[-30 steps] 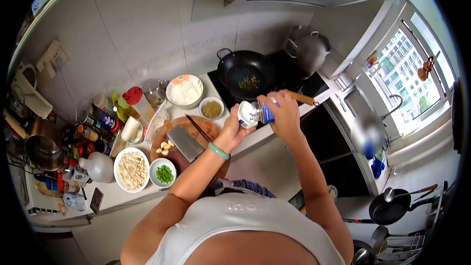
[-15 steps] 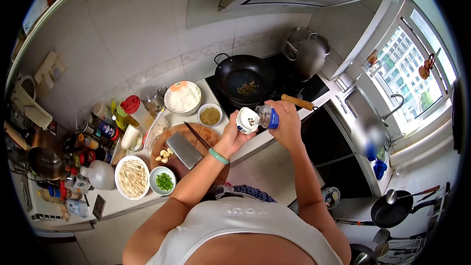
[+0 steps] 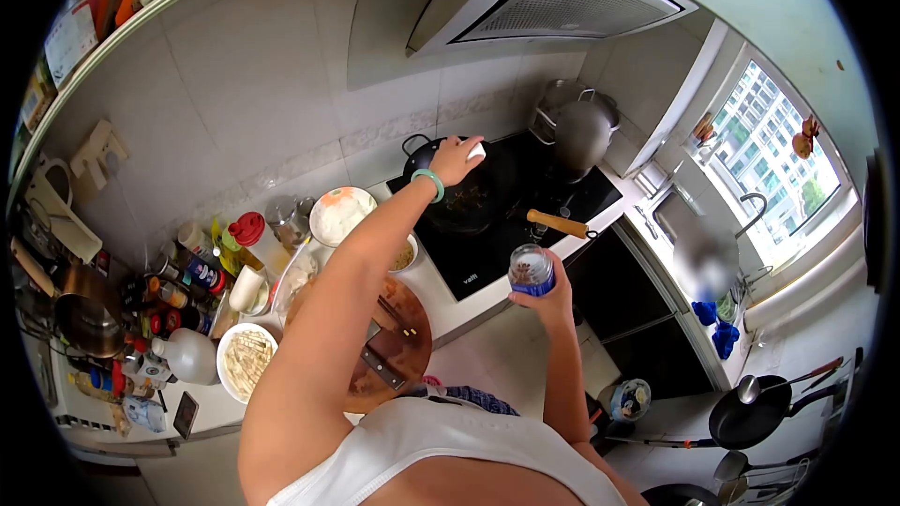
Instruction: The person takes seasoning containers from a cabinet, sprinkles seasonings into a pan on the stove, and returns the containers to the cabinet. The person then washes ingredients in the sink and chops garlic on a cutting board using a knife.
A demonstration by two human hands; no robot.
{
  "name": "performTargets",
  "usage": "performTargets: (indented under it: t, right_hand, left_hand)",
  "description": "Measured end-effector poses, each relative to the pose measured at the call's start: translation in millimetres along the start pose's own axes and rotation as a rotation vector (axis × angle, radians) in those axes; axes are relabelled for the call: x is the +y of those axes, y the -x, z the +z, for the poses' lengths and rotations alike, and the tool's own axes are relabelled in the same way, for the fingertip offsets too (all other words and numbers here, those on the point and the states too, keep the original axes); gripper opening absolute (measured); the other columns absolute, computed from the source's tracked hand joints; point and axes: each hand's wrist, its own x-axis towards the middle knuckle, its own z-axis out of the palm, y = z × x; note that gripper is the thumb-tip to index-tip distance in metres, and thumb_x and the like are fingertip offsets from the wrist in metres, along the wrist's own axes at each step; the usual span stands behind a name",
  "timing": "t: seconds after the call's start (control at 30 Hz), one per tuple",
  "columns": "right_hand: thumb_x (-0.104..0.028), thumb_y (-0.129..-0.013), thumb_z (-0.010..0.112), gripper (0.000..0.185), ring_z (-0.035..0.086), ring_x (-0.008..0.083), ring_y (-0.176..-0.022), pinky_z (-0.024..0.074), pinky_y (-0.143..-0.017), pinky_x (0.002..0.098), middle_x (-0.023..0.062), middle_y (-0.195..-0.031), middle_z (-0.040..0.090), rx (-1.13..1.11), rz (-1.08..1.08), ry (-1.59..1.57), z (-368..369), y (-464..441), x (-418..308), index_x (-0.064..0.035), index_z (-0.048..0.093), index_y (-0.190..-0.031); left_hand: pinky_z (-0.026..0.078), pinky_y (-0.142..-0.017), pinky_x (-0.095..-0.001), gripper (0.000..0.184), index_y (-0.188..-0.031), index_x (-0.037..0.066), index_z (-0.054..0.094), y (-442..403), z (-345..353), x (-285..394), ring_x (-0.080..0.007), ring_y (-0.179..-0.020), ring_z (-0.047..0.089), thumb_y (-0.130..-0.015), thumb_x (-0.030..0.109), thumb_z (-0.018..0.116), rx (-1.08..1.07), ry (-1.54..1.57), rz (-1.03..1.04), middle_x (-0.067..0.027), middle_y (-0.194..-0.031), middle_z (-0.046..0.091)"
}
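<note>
Over the black wok (image 3: 473, 206) on the cooktop (image 3: 469, 262), my left hand (image 3: 455, 162) is closed around a small white cap (image 3: 476, 151). Small dark bits lie in the bottom of the wok, whose wooden handle (image 3: 558, 222) points right. In front of the counter, my right hand (image 3: 555, 298) grips a clear jar (image 3: 532, 268) with a blue label, its mouth uncapped. My left forearm hides part of the round cutting board (image 3: 412, 309) and most of the cleaver; its dark handle (image 3: 382, 367) shows.
Left on the counter are a bowl of pale strips (image 3: 246, 361), a bowl of white food (image 3: 339, 215), a partly hidden small bowl (image 3: 406, 253), bottles and a phone (image 3: 186, 414). A metal pot (image 3: 583, 131) stands behind the wok. The range hood (image 3: 572, 0) hangs above.
My left hand has moved up and away from the jar to over the wok, carrying the cap. My right hand has lowered slightly and turned the jar more upright.
</note>
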Motion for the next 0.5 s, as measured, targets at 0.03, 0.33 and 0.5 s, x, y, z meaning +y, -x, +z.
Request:
performTargets:
  t: [0.03, 0.33, 0.5]
  right_hand:
    - [-0.01, -0.047, 0.09, 0.09, 0.057, 0.0194, -0.107, 0.0443, -0.095, 0.0318, 0.0063, -0.116, 0.06, 0.006, -0.005, -0.012, -3, 3, 3, -0.0065, 0.05, -0.127]
    - [-0.008, -0.048, 0.089, 0.085, 0.058, 0.0187, -0.104, 0.046, -0.093, 0.0318, 0.0074, -0.112, 0.061, 0.088, 0.107, -0.11, -23, 26, 14, -0.0055, 0.051, -0.125]
    - [-0.012, -0.052, 0.089, 0.087, 0.057, 0.0191, -0.105, 0.046, -0.092, 0.0326, 0.0087, -0.116, 0.059, 0.098, 0.089, -0.119, -10, 23, 4, -0.0049, 0.046, -0.128]
  left_hand:
    - [0.042, -0.092, -0.045, 0.046, -0.135, 0.026, 0.045, -7, -5, 2, -0.035, -0.106, 0.05, -0.091, 0.033, 0.057, -0.069, -0.126, 0.06, -0.0165, -0.113, 0.053]
    - [0.041, -0.092, -0.0475, 0.05, -0.134, 0.018, 0.048, -27, -14, 18, -0.0368, -0.109, 0.05, -0.087, 0.027, 0.062, -0.019, -0.324, 0.286, -0.0172, -0.119, 0.054]
    - [0.048, -0.074, -0.0442, 0.037, -0.119, 0.016, 0.056, -16, 12, -10, -0.03, -0.087, 0.058, -0.092, 0.041, 0.054, 0.228, 0.667, -0.436, -0.0103, -0.096, 0.062]
